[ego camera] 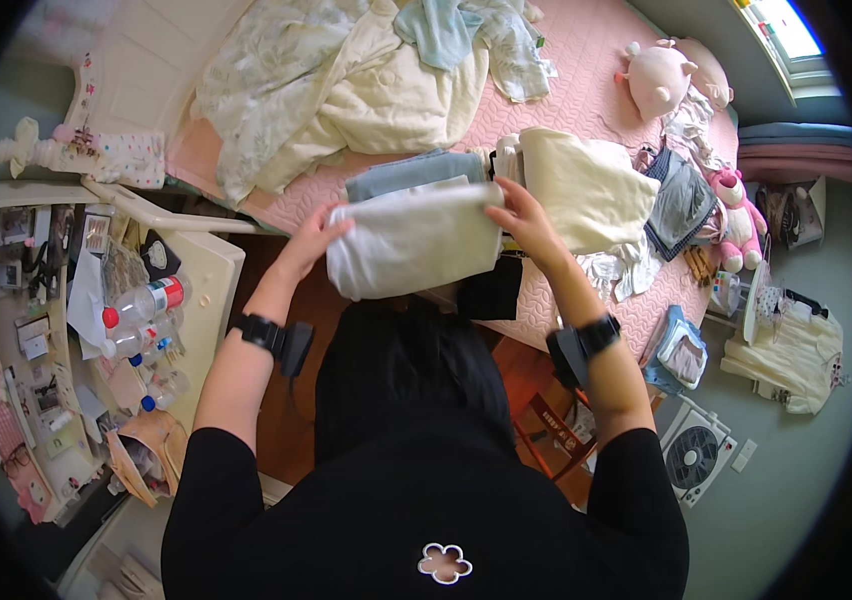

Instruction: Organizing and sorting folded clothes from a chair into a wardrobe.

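Between my two hands is a folded white cloth [414, 240], held near the bed's front edge with its outline slightly blurred. My left hand [318, 234] grips its left end, thumb on top. At the upper right corner, my right hand [519, 214] pinches the same cloth. Folded blue denim [403, 172] lies just beyond it on the pink quilted bedspread [583, 97]. A folded cream garment [583, 187] rests to the right of my right hand. Partly under the white cloth, a black fabric piece [493, 291] hangs at the bed's edge.
A rumpled cream and leaf-print quilt [366, 97] covers the far left of the bed. Plush toys [655, 79] and a grey garment [681, 202] lie to the right. On the left stands a desk [208, 300] with plastic bottles [148, 296]. A red folding chair [557, 435] is at lower right.
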`<state>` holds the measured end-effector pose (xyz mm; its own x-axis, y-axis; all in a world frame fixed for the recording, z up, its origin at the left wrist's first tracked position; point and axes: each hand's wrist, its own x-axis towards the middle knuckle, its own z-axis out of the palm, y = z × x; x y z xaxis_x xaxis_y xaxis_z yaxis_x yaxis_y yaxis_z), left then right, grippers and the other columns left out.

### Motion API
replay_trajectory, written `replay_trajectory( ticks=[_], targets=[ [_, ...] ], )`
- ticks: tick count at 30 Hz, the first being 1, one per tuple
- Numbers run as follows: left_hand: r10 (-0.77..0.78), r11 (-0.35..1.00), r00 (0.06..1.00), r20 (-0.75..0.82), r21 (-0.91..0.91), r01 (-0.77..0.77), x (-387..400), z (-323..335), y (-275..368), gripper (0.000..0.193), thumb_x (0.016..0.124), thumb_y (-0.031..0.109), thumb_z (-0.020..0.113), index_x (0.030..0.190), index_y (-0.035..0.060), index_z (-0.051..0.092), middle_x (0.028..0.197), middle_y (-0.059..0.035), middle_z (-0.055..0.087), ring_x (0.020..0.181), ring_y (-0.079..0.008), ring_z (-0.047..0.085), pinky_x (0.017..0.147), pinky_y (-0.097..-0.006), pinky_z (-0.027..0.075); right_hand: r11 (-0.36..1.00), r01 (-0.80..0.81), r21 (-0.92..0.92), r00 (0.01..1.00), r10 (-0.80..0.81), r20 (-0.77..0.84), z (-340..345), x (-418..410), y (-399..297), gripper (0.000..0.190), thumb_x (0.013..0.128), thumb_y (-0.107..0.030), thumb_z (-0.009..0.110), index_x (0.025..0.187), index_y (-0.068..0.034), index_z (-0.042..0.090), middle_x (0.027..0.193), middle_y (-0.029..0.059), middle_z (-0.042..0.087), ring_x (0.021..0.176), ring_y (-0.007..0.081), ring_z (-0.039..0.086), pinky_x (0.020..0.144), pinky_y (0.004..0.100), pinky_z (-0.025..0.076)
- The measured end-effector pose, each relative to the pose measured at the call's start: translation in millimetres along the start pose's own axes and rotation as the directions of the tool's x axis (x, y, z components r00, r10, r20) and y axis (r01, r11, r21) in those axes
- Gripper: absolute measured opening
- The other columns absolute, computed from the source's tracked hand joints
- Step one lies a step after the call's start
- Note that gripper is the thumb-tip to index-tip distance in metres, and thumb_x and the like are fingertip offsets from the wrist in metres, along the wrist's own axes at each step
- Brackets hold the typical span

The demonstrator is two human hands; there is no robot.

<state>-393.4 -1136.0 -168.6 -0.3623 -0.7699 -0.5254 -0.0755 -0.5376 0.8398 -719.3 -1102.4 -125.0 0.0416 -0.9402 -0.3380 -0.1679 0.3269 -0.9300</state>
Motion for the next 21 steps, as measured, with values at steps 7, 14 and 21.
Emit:
replay_trajectory(
  ticks=[7, 14, 21],
  targets=[
    [-0.355, 0.925, 0.926, -0.132, -0.194, 0.327, -7.1, -11.6, -64.0, 0.057, 0.078, 0.027, 0.061, 0.122, 0.004, 0.034, 0.114, -0.0103, 0.046, 0.102, -0.0211, 0.047, 0.084, -0.0407, 0.038, 0.908, -0.133, -0.398, 0.991, 0.119, -0.06, 20.3, -2.8, 108.3, 0.068, 0.07, -0.023, 0.065, 0.121, 0.007, 0.031, 0.115, 0.0273, 0.043, 0.109, 0.0359, 0.043, 0.092, 0.0364, 0.035],
    [-0.503, 0.565, 0.862, 0.054, -0.735, 0.375, -17.7, 8.7, -124.7, 0.057, 0.075, 0.022, 0.065, 0.12, 0.0038, 0.035, 0.113, -0.0124, 0.046, 0.103, -0.0277, 0.048, 0.092, -0.0443, 0.035, 0.889, -0.45, 0.085, 0.874, 0.458, -0.164, 38.8, -23.8, 153.3, 0.052, 0.073, -0.024, 0.064, 0.109, 0.006, 0.042, 0.09, 0.0119, 0.054, 0.079, 0.0173, 0.053, 0.066, 0.0252, 0.044],
    [-0.281, 0.67, 0.958, -0.052, -0.726, 0.157, -11.6, 16.9, -76.3, 0.044, 0.071, 0.001, 0.053, 0.114, -0.0002, 0.042, 0.107, -0.0109, 0.052, 0.097, -0.0221, 0.052, 0.085, -0.0326, 0.043, 0.892, -0.375, 0.254, 0.824, 0.446, -0.349, 42.8, 15.5, 106.6, 0.031, 0.071, -0.012, 0.059, 0.098, -0.006, 0.044, 0.079, 0.0066, 0.052, 0.063, 0.0094, 0.049, 0.045, 0.0222, 0.037]
  ],
)
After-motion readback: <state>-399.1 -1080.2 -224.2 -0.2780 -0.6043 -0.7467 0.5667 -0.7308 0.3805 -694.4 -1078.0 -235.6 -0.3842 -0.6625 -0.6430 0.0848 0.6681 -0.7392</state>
